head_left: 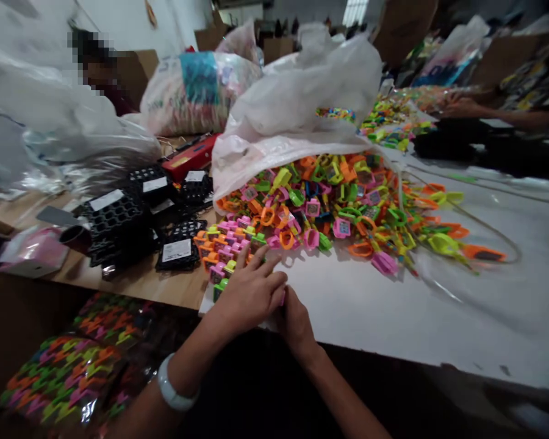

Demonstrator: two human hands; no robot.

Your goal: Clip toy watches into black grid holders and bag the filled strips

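Beside the toy rows [231, 245], a pink piece [282, 297] is part-hidden between left hand [252, 285] and right hand [297, 322], whose grips cannot be told.

No wording can be read with certainty in this view. To the left of the large white sack [297, 82], white labels [177, 250] with fine dark print lie on the black perforated packs [119, 228], too small to make out, while just behind the sack's left side a stuffed clear bag [160, 116] carries a blue panel [199, 76] and blurred, perhaps capital, letters. Farther back, right of the sack, blue print on another plastic bag [457, 52] is likewise illegible.
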